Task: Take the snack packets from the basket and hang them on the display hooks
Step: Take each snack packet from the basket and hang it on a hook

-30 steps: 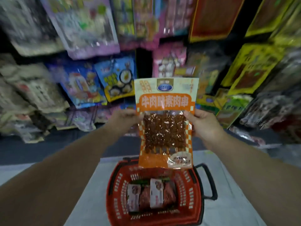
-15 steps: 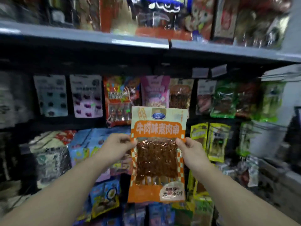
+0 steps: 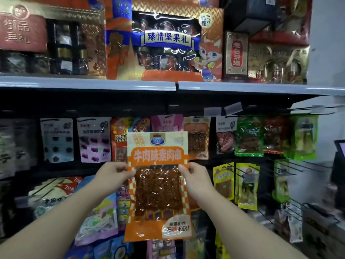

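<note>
Shop shelving filled my whole view, and nearest to me were my two bare forearms reaching up into it. My left hand [image 3: 113, 175] pinched the left edge of the orange snack packet [image 3: 157, 186], thumb on its front, and my right hand [image 3: 196, 176] pinched the right edge the same way, so both hands were closed on it at about the height of its orange title band. I held the packet upright and facing me, in front of the rows of hanging goods; whether it touched any of them I could not tell. Its clear window showed dark brown skewered pieces. Just behind its upper right corner hung a matching orange packet [image 3: 197, 139] on the top row. Left of that hung pale packets printed with purple pieces [image 3: 94, 140], and to the right a green packet [image 3: 249, 136]. Lower right, yellow packets [image 3: 224, 181] hung beside bare black display hooks [image 3: 291, 165] that stuck out toward me. Above the rows ran a grey shelf [image 3: 175, 86], and on it stood a large orange gift box with a cartoon fox [image 3: 168, 43]
</note>
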Motion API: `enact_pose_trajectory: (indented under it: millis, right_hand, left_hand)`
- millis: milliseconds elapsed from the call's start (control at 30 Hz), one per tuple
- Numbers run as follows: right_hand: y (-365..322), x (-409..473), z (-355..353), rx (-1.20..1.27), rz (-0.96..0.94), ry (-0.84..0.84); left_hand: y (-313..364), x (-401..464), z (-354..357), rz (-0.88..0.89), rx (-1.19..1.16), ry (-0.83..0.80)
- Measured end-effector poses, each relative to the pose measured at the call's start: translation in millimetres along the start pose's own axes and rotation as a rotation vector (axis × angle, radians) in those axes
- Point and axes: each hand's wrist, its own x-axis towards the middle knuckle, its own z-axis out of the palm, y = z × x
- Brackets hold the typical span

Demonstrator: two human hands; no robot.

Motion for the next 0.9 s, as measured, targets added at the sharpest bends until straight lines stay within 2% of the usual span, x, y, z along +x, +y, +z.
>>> enact_pose_trajectory:
  millis: [233,467,700,900]
  right_hand:
    - [33.9,41.7,-6.2,-0.010,-0.035,-0.108]
    - [69.0,82.5,-43.7,0.022,-0.035,-0.175]
    - [85.0,116.6,-71.1,0.011,-0.045,-0.117]
    - [94.5,146.6,-99.7,-0.025,-0.027,-0.006]
  left_hand:
    - [-3.7,17.7,50.4,-0.117,0.038,0.182]
    - [13.8,29.2,109.1,-0.141,-0.010,0.244]
    - [27.0,66.6,144.9,-0.135,-0.042,0.256]
    - [40.2,107.9,173.6,-0.040,-0.047,0.174]
